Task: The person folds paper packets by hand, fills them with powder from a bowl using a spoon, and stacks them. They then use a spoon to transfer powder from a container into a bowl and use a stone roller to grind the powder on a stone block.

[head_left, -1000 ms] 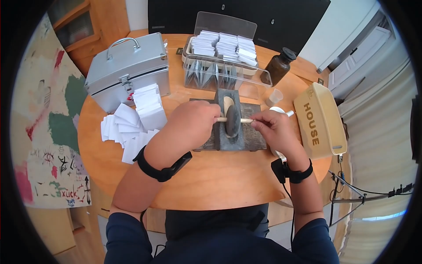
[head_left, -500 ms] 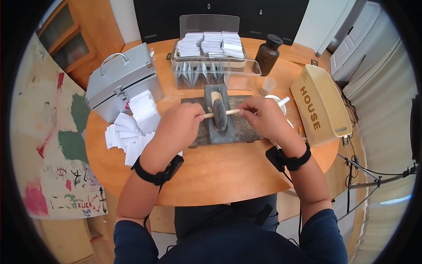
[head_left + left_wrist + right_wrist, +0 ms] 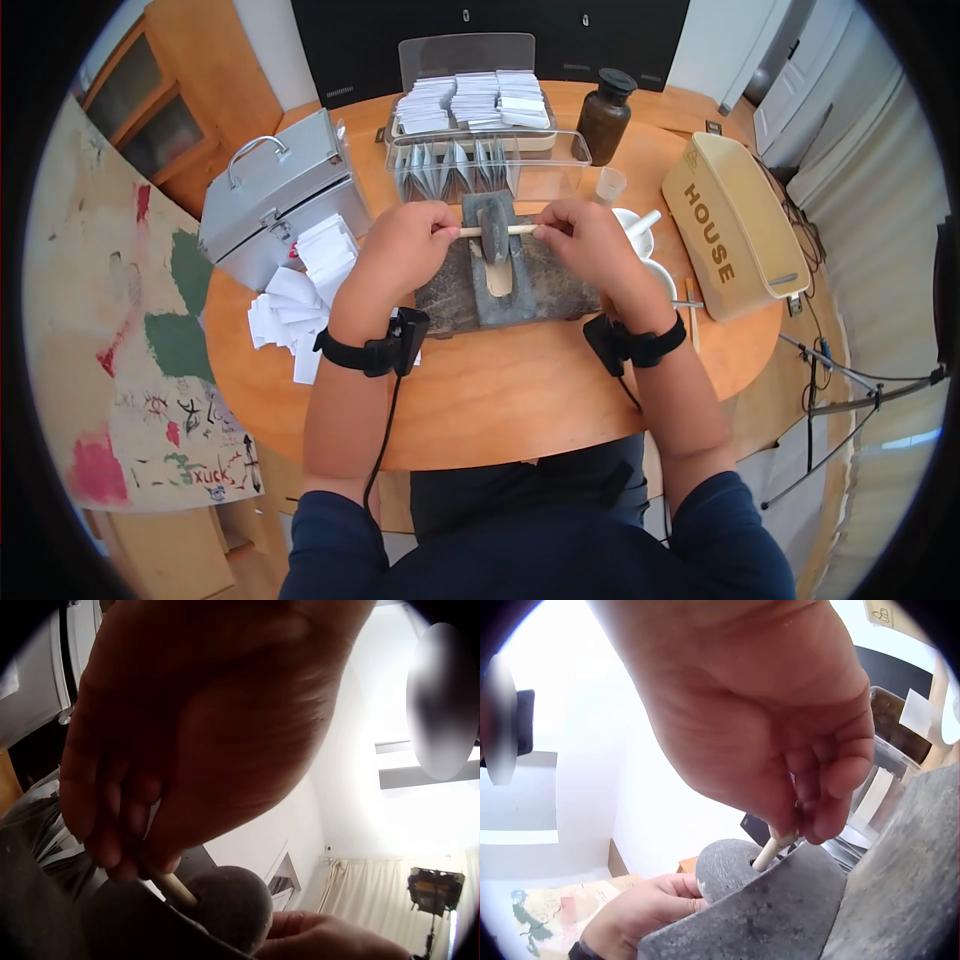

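The left hand [image 3: 403, 252] and right hand [image 3: 592, 248] pinch 1 stick [image 3: 521, 230] through a stone wheel [image 3: 494, 236].
The wheel has rolled to the far part of the gray trough [image 3: 492, 312], and a pale patch [image 3: 498, 278] now shows on its near side. Only the right wrist view shows the stick's hole [image 3: 755, 864] well. The trough sits on a dark board [image 3: 443, 305] on a wood table [image 3: 480, 400]; a curtain [image 3: 880, 260] hangs at the right.
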A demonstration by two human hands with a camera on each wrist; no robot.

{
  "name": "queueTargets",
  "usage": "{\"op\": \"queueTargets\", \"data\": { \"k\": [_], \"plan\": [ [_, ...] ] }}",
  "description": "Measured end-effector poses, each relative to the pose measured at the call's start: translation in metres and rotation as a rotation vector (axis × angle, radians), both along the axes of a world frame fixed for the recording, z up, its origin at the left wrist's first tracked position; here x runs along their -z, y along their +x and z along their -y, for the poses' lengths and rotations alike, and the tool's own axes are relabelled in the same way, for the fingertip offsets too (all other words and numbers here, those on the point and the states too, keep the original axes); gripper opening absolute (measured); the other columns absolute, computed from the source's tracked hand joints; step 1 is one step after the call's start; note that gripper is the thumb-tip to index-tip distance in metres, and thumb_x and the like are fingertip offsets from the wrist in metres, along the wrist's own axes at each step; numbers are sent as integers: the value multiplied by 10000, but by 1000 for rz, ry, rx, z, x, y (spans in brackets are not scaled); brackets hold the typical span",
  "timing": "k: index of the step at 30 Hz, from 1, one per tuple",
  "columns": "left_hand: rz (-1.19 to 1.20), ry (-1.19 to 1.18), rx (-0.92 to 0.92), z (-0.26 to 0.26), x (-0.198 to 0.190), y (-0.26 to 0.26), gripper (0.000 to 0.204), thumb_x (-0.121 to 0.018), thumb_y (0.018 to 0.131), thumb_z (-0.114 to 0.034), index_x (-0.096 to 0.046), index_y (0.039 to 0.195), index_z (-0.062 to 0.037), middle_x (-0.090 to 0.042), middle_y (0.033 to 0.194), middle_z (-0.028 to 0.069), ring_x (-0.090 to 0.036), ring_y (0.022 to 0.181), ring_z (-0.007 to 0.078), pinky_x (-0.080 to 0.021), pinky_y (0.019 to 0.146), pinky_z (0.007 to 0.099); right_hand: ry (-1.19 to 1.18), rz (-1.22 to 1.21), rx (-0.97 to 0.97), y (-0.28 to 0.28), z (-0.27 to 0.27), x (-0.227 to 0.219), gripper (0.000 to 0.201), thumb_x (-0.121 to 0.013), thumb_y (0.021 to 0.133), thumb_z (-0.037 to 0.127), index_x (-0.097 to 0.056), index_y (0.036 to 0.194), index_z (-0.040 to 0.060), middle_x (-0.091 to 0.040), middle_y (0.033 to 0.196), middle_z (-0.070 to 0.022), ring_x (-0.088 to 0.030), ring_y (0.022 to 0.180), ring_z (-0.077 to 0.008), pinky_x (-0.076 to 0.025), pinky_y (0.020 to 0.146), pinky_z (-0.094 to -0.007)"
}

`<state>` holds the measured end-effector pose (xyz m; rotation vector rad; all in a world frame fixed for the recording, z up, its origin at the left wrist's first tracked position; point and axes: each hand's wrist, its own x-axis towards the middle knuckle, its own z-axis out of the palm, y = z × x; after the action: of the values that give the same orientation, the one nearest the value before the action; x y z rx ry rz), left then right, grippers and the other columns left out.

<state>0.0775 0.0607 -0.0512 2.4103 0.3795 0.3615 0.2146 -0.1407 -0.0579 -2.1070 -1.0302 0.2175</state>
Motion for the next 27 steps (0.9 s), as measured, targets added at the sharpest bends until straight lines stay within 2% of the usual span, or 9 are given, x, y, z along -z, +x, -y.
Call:
{"op": "queueTargets", "data": {
  "k": [1, 3, 6, 10, 12, 16, 22, 25, 27],
  "plan": [
    [10, -11, -16, -1, 2, -1, 147, -637, 885, -135, -669, 919, 5, -646, 753, 118, -608, 699, 215, -475, 660, 324, 20, -22, -8, -1, 3, 2, 149, -685, 834, 133, -697, 905, 2, -680, 774, -162, -653, 719, -292, -500, 661, -373],
    [77, -21, 87, -4, 4, -4, 141, -649, 873, -127, -672, 909, 8, -654, 748, 115, -610, 689, 206, -476, 649, 321, 31, -33, -46, 6, 1, 0, 147, -690, 834, 128, -698, 910, 2, -681, 774, -151, -653, 711, -264, -498, 658, -361],
    [76, 18, 60, -3, 1, -3, 127, -655, 863, -117, -673, 903, 2, -657, 739, 119, -609, 677, 200, -475, 635, 324, -53, -195, -73, 13, 1, -4, 137, -689, 841, 114, -699, 918, 1, -676, 743, -110, -626, 681, -198, -492, 647, -335],
    [133, -6, 22, -5, 6, -1, 117, -656, 858, -112, -667, 887, 1, -648, 723, 123, -603, 653, 212, -470, 615, 333, -130, -98, -174, 20, -2, -21, 132, -686, 842, 111, -696, 913, -1, -673, 729, -101, -618, 662, -191, -491, 634, -332],
    [113, -22, 55, -4, 5, -5, 106, -655, 851, -105, -661, 867, -1, -631, 703, 124, -593, 632, 223, -463, 602, 338, -123, -104, -230, 20, -1, -24, 126, -685, 837, 104, -693, 899, -4, -676, 723, -106, -626, 649, -200, -492, 624, -334],
    [2, -2, 95, 1, -9, -14, 96, -658, 839, -100, -656, 850, -5, -624, 698, 125, -589, 624, 252, -459, 594, 347, -139, -83, -207, 12, 2, -31, 107, -685, 825, 98, -694, 881, 7, -683, 722, -120, -643, 640, -231, -497, 619, -345],
    [-123, 90, 233, 8, -26, -24, 92, -662, 834, -110, -654, 840, -18, -631, 717, 129, -594, 645, 300, -461, 594, 366, -222, 34, -353, 7, 12, -44, 73, -686, 810, 103, -694, 841, 38, -685, 734, -141, -657, 664, -304, -502, 623, -382],
    [-73, 120, 205, 7, -19, -19, 94, -663, 836, -114, -655, 852, -21, -628, 716, 135, -599, 649, 304, -461, 595, 370, -198, 116, -325, 9, 6, -38, 75, -680, 812, 109, -691, 832, 38, -682, 739, -146, -654, 682, -323, -501, 629, -399],
    [65, 186, 83, 4, -7, -10, 93, -660, 838, -110, -654, 859, -20, -627, 727, 140, -599, 660, 308, -460, 598, 372, -139, 108, -230, 14, 0, -29, 76, -672, 812, 111, -693, 831, 40, -676, 749, -152, -651, 714, -337, -500, 645, -416]
  ]
}}
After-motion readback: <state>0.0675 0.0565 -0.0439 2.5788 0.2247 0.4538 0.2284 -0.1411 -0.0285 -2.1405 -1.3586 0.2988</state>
